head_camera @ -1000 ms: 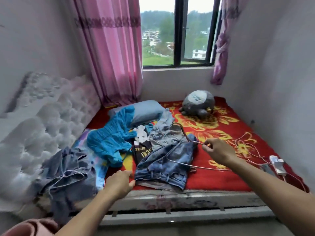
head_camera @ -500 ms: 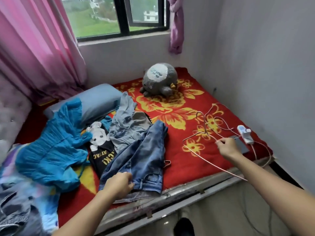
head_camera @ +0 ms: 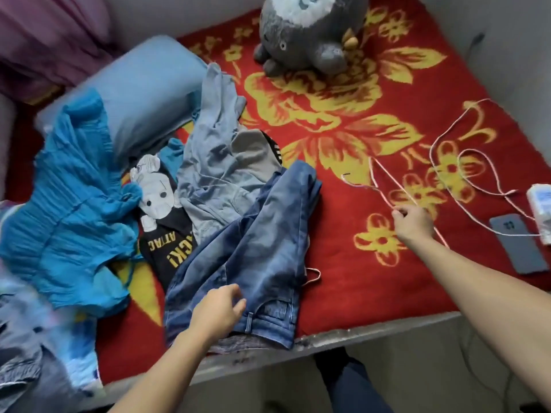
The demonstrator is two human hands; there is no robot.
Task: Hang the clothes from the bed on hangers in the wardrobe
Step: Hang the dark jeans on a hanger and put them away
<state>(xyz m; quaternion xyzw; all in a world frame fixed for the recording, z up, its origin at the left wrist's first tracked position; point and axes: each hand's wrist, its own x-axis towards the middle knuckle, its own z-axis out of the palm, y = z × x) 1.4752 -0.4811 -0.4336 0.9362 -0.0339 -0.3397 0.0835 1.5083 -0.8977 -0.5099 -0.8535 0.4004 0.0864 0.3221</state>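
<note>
A pile of clothes lies on the red flowered bed (head_camera: 343, 263): dark blue jeans (head_camera: 262, 251), a light grey-blue garment (head_camera: 217, 162), a black printed T-shirt (head_camera: 167, 239) and a bright blue top (head_camera: 68, 198). My left hand (head_camera: 219, 312) rests on the jeans near their waistband, fingers loosely bent. My right hand (head_camera: 413, 223) pinches a thin pink wire hanger (head_camera: 384, 180) above the blanket, to the right of the jeans. The hook of a second hanger (head_camera: 313, 275) pokes out from under the jeans.
A grey plush toy (head_camera: 310, 34) sits at the back of the bed beside a blue pillow (head_camera: 140, 93). At the right edge lie a phone (head_camera: 518, 245), a white charger (head_camera: 541, 210) and a looping white cable (head_camera: 447, 135). More denim (head_camera: 26, 371) is bunched at the lower left.
The view has tilted down and closer to the bed. My right hand has carried the wire hanger off the jeans to the right. My left hand has reached onto the jeans' waistband.
</note>
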